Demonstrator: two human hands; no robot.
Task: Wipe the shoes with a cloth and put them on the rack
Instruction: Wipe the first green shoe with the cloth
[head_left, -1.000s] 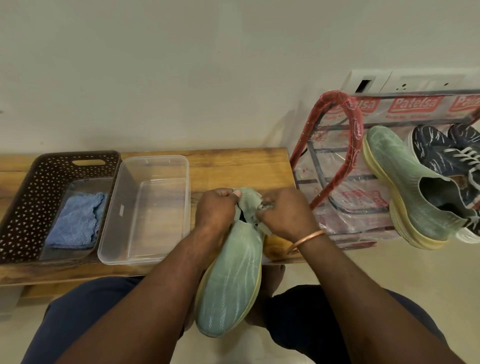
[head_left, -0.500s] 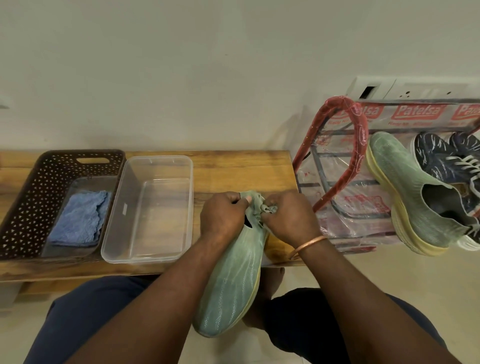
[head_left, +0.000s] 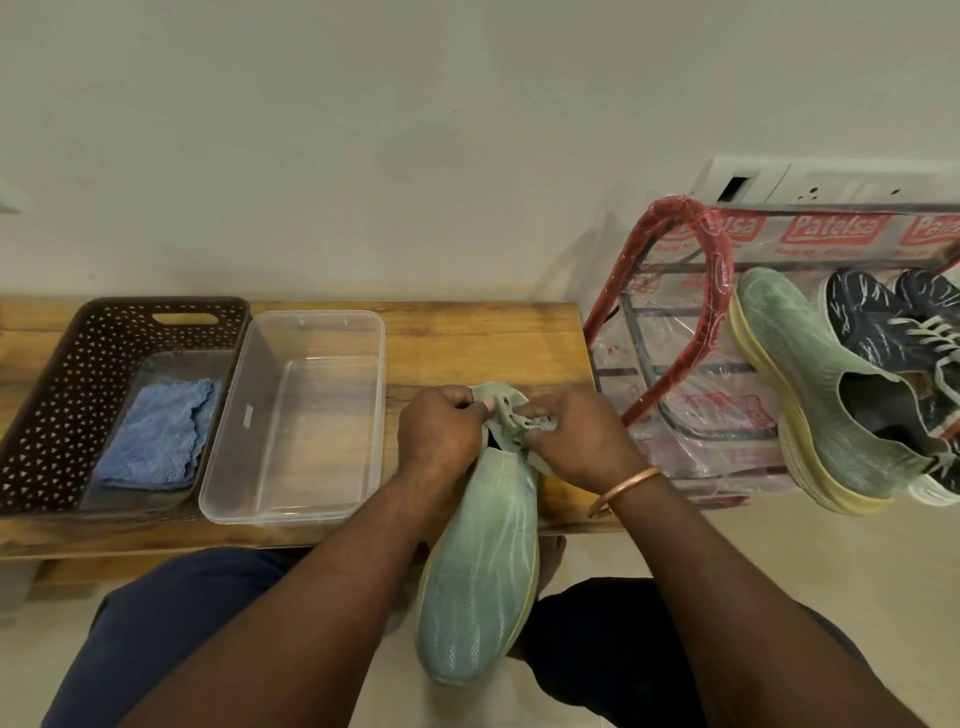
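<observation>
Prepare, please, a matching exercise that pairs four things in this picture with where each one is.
1 blue cloth
2 clear tub
3 navy sneakers
4 nearer green shoe

A gripped by left hand and right hand
B on the rack
C inside the brown basket
D directly on the wooden bench

Pairs: 1-C, 2-D, 3-B, 4-A

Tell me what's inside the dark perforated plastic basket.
A crumpled blue cloth lies on the dark perforated plastic basket's floor; nothing else shows. Anything beneath the cloth is covered.
</observation>
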